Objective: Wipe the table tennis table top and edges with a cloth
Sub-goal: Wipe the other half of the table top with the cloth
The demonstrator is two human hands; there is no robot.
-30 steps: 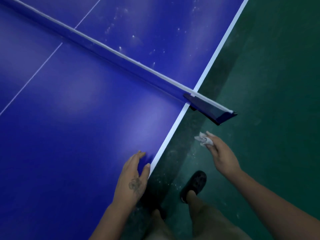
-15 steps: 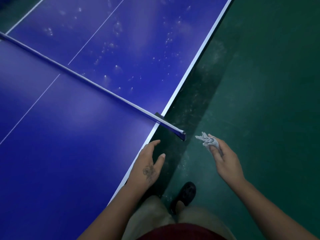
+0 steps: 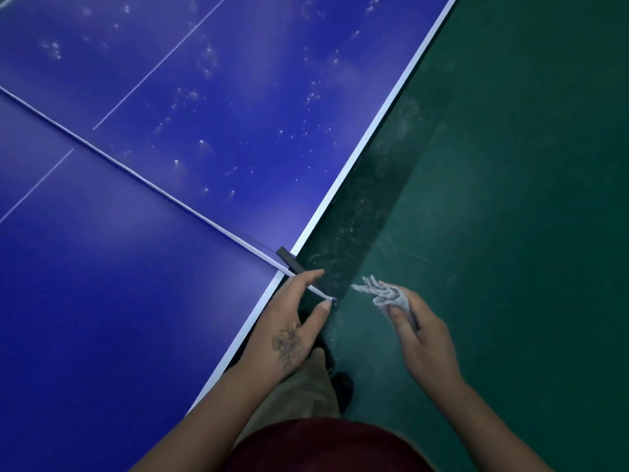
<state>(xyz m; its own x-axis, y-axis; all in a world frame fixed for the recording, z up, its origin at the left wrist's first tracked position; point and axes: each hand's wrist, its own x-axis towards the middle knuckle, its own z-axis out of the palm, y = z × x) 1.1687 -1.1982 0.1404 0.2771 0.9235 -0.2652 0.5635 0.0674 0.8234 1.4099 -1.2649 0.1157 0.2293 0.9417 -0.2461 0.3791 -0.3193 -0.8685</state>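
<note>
**Person at the side of a table tennis table, cloth in one hand**

Seen from above, looking down at two bare arms. A blue table (image 3: 136, 301) fills the left and top of the view, and a dark green floor (image 3: 510, 199) fills the right. A white line (image 3: 374, 131) runs along the table's side edge. The net (image 3: 170, 199) crosses the table diagonally, and its end sticks out past the edge by a black clamp (image 3: 285, 257). Beyond the net, the tabletop is dotted with pale specks (image 3: 204, 144).

The left hand (image 3: 292, 328) is over the table's edge beside the clamp. Its forefinger and thumb are straight and spread apart, with the net's end lying between them. The thumb tip touches the very end of the net.

The right hand (image 3: 425, 338) is over the floor, just beside the left and clear of the table. Its fingers and thumb are curled round a crumpled grey cloth (image 3: 384, 294), which pokes out towards the net's end without touching it.

A dark shoe (image 3: 342, 386) shows on the floor below the hands.
</note>
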